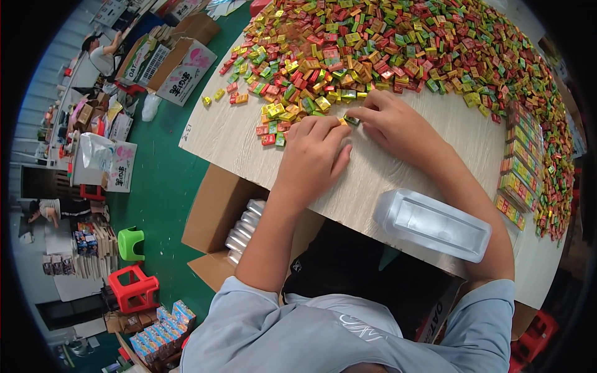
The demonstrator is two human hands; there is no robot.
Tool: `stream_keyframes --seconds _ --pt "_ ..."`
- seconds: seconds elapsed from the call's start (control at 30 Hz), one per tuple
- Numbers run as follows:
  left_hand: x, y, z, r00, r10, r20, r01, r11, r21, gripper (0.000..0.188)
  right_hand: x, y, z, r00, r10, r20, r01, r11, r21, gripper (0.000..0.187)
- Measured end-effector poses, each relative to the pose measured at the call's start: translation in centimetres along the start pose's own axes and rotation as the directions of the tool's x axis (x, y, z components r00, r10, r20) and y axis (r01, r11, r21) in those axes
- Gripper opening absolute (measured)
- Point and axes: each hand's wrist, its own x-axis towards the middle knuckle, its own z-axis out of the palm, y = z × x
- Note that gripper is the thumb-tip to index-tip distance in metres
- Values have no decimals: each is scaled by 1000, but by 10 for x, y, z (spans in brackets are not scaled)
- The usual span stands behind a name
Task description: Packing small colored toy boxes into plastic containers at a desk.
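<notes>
A large heap of small wrapped sweets [373, 43] in red, yellow, green and orange covers the far part of the pale wooden table [230, 133]. At its near edge, my left hand [314, 152] rests over the loose sweets, fingers bent and thumb held apart. Close to its fingertips, my right hand [398, 124] pinches a small green sweet [352, 119] between finger and thumb; the grip is partly hidden. An empty clear plastic tray [438, 227] lies at the table's near edge, beside my right forearm.
Rows of sweets in clear trays [520, 165] stand at the table's right. Below the left edge, an open cardboard box [214, 208] holds several clear plastic trays [244, 231]. Red [134, 289] and green stools [130, 244], cartons [183, 71] and other people occupy the left side.
</notes>
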Motion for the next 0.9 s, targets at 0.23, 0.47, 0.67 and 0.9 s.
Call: stream_keyframes --seconds 0.23,0.47,0.67,0.9 --pt "-1 3 0 984 -98 -147 125 975 182 26 -7 -2 -2 1000 13 -11 -12 1000 28 27" --pt "-2 -1 2 987 -100 -127 120 979 166 24 -5 -11 1 999 44 10 -45 995 89 24" --pt "-6 0 -2 976 -151 -158 180 965 189 24 -5 -11 6 1000 4 -10 -4 998 57 26" --pt "-10 3 -5 983 -151 -108 172 960 223 23 -8 -9 -2 999 -39 -8 39 999 -20 24"
